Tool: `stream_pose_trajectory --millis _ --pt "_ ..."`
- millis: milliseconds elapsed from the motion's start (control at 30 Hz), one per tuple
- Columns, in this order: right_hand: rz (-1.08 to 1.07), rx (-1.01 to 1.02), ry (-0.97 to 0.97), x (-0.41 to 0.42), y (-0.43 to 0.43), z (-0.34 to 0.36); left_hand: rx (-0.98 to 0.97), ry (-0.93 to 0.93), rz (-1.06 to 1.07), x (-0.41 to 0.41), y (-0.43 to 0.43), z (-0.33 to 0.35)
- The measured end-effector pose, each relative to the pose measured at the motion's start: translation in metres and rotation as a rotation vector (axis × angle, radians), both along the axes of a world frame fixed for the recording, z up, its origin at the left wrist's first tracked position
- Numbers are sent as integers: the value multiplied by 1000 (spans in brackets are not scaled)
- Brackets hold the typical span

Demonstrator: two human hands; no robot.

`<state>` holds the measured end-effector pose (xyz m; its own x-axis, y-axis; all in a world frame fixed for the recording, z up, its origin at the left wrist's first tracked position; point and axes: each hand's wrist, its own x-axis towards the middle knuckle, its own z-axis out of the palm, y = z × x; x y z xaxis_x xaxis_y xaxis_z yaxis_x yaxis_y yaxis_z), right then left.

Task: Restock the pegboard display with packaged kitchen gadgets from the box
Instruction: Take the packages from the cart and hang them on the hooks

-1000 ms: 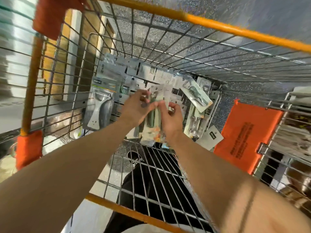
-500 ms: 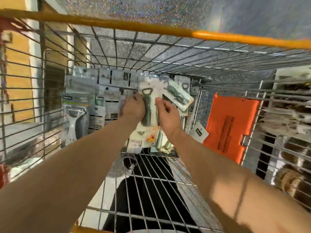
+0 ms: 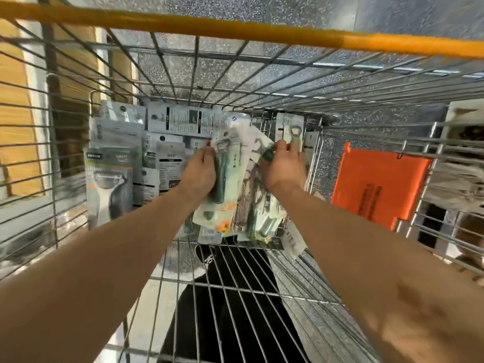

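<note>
Packaged gadgets [image 3: 167, 132] lie heaped against the far end of the wire cart [image 3: 235, 284], with a peeler pack [image 3: 110, 187] at the left edge. I see my left hand [image 3: 200, 169] curled around 1 green-handled opener pack [image 3: 227, 163] mid-cart. My right hand [image 3: 284, 166] pinches a 2nd pack [image 3: 258, 205] touching it on the right.
</note>
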<state>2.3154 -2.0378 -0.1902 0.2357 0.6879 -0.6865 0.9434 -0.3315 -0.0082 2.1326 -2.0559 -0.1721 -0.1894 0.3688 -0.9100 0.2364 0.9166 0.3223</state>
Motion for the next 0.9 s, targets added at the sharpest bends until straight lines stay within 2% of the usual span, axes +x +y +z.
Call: stream_pose_trajectory --millis 167,300,400,467,533,600,767,900 --pt "-49 73 -9 1 -25 1 1 -81 53 -4 -12 1" --pt "-86 125 -32 6 -31 17 -74 -81 191 -17 -36 -40" --pt "-368 94 195 4 -33 31 -106 -103 255 -7 -20 20" --pt "-583 48 375 -2 -34 46 -97 -80 264 -7 -19 37" --pt "-711 16 468 -9 -33 58 -99 -60 326 -9 -18 50" --pt "-743 15 525 -18 -34 77 -72 -46 374 -12 -19 73" --pt "-730 53 581 -38 -42 125 62 -160 458 -22 -27 133" --pt "-866 111 692 -56 -57 164 216 -151 445 -40 -52 163"
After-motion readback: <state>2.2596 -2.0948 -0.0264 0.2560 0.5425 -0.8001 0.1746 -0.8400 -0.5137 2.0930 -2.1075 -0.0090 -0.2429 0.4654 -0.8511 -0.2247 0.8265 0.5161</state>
